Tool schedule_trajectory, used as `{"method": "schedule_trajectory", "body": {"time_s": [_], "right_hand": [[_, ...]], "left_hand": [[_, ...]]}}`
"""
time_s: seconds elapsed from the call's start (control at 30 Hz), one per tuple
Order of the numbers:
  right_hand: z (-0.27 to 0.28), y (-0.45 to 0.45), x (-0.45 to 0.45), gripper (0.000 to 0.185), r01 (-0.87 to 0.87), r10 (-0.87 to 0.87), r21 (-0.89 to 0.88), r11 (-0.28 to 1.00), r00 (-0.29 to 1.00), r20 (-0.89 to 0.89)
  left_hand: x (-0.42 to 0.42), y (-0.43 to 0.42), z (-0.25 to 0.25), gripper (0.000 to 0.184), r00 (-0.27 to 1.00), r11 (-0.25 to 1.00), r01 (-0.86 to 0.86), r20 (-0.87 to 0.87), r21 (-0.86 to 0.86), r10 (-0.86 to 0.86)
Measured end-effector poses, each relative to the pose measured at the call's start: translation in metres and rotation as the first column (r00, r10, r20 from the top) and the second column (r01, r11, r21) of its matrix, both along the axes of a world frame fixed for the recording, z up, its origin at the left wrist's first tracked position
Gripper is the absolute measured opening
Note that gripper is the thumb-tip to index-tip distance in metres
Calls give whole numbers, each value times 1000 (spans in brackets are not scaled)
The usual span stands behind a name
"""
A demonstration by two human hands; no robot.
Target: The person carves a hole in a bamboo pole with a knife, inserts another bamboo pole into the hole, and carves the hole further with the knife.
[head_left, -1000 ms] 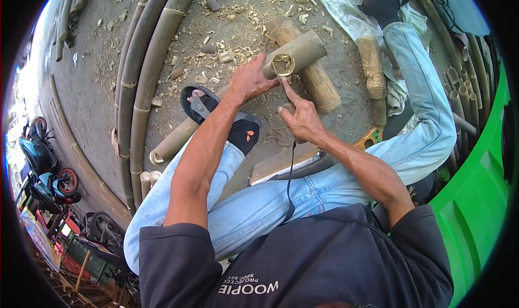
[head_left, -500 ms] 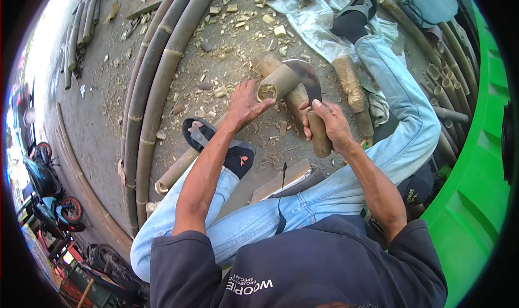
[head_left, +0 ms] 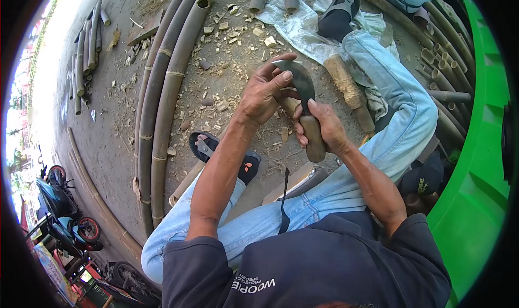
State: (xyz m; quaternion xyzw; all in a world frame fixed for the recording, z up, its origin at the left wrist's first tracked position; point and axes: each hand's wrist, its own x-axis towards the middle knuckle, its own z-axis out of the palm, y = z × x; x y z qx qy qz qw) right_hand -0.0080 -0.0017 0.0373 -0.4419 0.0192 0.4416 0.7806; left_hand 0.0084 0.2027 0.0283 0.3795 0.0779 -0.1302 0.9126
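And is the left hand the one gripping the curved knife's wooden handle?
No, the right hand grips the wooden handle, while the left hand is at the curved blade.

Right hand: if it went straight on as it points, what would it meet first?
Likely the left hand, by the blade of the curved knife the right hand holds; depth between them is unclear.

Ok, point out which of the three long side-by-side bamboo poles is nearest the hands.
The rightmost pole; the other two lie beyond it, farther from the left hand.

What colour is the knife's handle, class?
The knife's handle is brown; the head view shows it best.
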Motion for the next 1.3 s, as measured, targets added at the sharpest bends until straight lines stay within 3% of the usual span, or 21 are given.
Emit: {"method": "schedule_trajectory", "body": {"time_s": [0.3, 0.5, 0.6, 0.67, 0.7, 0.73, 0.77, 0.8, 0.83, 0.87, 0.9, 0.93, 1.0, 1.03, 1.1, 1.23, 1.27, 1.3], "right_hand": [[-8, 2, 0, 46, 18, -15, -47, 999, 997, 81], [-11, 1, -1, 44, -6, 6, -27, 1000, 1000, 1], [-16, 2, 2, 44, 14, -14, -22, 1000, 999, -34], [-22, 4, 4, 47, 122, -113, -194, 973, 992, 56], [-27, 1, 6, 50, 161, -155, -184, 970, 987, 47], [-27, 1, 7, 50, 147, -141, -183, 972, 989, 45], [-25, 1, 9, 52, 165, -130, -310, 936, 983, 129], [-25, 0, 11, 55, 192, -109, -429, 883, 972, 209], [-34, -8, 17, 67, 126, -23, -505, 854, 979, 205], [-46, -13, 20, 67, 120, -15, -502, 856, 978, 209], [-59, -19, 21, 72, 142, 104, -622, 770, 934, 342], [-65, -23, 22, 77, 189, 239, -721, 667, 862, 447], [-61, -28, 25, 77, 228, 292, -759, 610, 826, 482], [-58, -30, 25, 78, 272, 340, -792, 547, 792, 507], [-36, -33, 26, 76, 290, 381, -773, 564, 740, 555], [-2, -50, 34, 66, 377, 528, -766, 521, 564, 636], [6, -51, 33, 66, 380, 540, -763, 523, 546, 641], [15, -53, 32, 61, 377, 464, -746, 549, 605, 647]], "left_hand": [[0, -3, -9, 47, 999, 999, -36, 9, -18, 36], [0, 0, -17, 45, 998, 999, -48, -48, -11, 47], [5, 13, -27, 36, 991, 999, -37, -126, 30, 40], [9, 38, -30, 35, 977, 971, -84, -171, 225, 124], [8, 54, -43, 47, 966, 901, -87, -183, 425, 180], [7, 69, -53, 47, 963, 899, -100, -184, 427, 195], [4, 84, -61, 55, 966, 683, -20, -163, 731, 202], [-2, 91, -70, 64, 968, 367, 64, -146, 928, 202], [-10, 93, -79, 64, 966, 365, 57, -143, 929, 214], [-20, 92, -89, 74, 964, 252, 223, -252, 942, 86], [-31, 88, -99, 85, 928, 116, 373, -373, 920, -29], [-45, 76, -111, 85, 929, 119, 370, -370, 921, -20], [-66, 41, -134, 89, 881, -133, 468, -473, 874, -4], [-71, 31, -142, 89, 881, -131, 469, -472, 874, 6], [-83, 20, -151, 89, 923, -336, 382, -377, 861, 83], [-82, 21, -152, 84, 918, -295, 396, -380, 870, 113], [-82, 21, -153, 84, 912, -297, 409, -394, 863, 113], [-81, 21, -152, 84, 907, -300, 421, -407, 856, 111]]}}
